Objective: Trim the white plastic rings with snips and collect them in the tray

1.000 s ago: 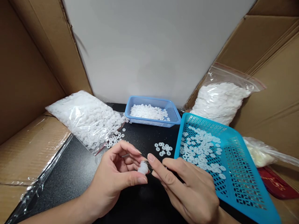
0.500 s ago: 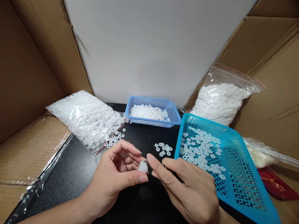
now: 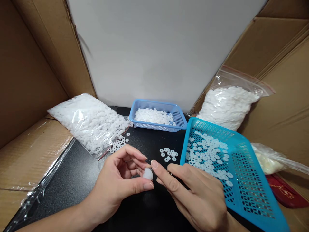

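Left hand (image 3: 118,182) has a stubby cloudy-white plastic piece (image 3: 148,174) pinched between thumb and fingers, held above the black tabletop (image 3: 70,174). Right hand (image 3: 193,195) is curled tight round a slim tool (image 3: 150,168), mostly hidden, fingertip just beside that piece. Teal basket (image 3: 265,180) of white washers sits on the right, loose washers (image 3: 172,151) in the middle. Further back: clear bag (image 3: 89,122) stuffed with washers, then a small blue basket (image 3: 154,125) holding more.

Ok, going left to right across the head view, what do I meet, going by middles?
Bag of white rings → left hand → small white item at its fingertips → right hand → teal basket → red object.
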